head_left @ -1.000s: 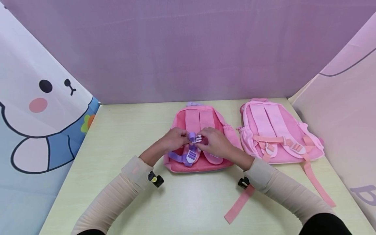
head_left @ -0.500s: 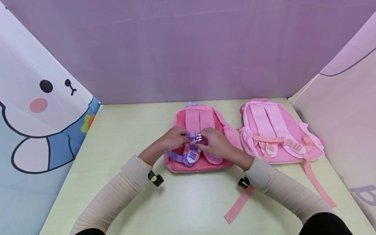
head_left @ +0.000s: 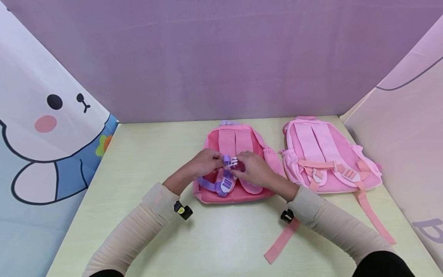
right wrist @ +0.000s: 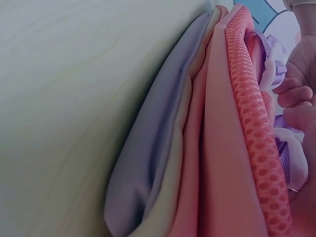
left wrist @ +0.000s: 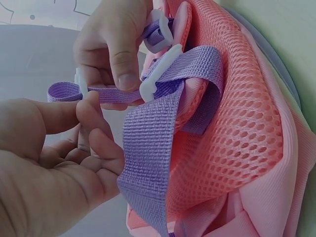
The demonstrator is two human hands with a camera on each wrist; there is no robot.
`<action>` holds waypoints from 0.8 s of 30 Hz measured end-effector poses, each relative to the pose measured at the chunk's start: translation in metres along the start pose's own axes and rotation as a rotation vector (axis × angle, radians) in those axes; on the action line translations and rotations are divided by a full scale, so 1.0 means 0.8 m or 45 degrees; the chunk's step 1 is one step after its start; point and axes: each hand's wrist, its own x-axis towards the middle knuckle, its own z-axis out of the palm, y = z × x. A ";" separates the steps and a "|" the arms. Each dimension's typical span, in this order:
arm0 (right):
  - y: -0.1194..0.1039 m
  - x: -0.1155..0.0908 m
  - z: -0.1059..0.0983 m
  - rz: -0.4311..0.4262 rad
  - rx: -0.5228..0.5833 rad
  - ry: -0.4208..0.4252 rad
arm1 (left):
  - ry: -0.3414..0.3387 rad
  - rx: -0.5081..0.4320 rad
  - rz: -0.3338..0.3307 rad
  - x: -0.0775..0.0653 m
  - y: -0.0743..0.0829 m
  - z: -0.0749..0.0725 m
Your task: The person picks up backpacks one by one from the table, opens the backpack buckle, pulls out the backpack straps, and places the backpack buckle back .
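A pink child's backpack (head_left: 218, 197) lies with its shoulder straps facing up. Above it, a white side-release buckle (head_left: 233, 161) with prongs sits on a looped purple strap (left wrist: 64, 92). My left hand (head_left: 205, 164) pinches the buckle at its base, thumb against fingertip. From the other side, my right hand (head_left: 254, 167) pinches the same strap, thumb laid over it in the left wrist view. White strap adjusters (left wrist: 159, 33) hold more purple webbing on the shoulder pads. The right hand's fingertips under the strap are partly hidden.
A second, lighter pink backpack (head_left: 323, 146) lies to the right, its peach straps (head_left: 373, 215) trailing over the table (head_left: 207, 246). A loose peach strap end (head_left: 282, 240) lies below my right wrist. A purple panel (head_left: 221, 61) stands behind the table.
Both hands stay almost in place; the white buckle and the purple loop shift only very slightly between the fingers. Both backpacks keep their positions.
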 end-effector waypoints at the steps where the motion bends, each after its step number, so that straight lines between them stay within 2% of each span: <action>1: 0.000 0.000 0.000 0.004 0.005 0.001 | 0.001 0.001 0.002 0.001 -0.001 0.000; 11: -0.005 -0.001 -0.005 0.035 0.124 0.015 | -0.004 -0.009 -0.002 0.001 -0.003 0.000; 24: -0.007 -0.001 -0.006 0.030 0.141 0.033 | -0.006 0.007 0.001 0.000 -0.003 0.000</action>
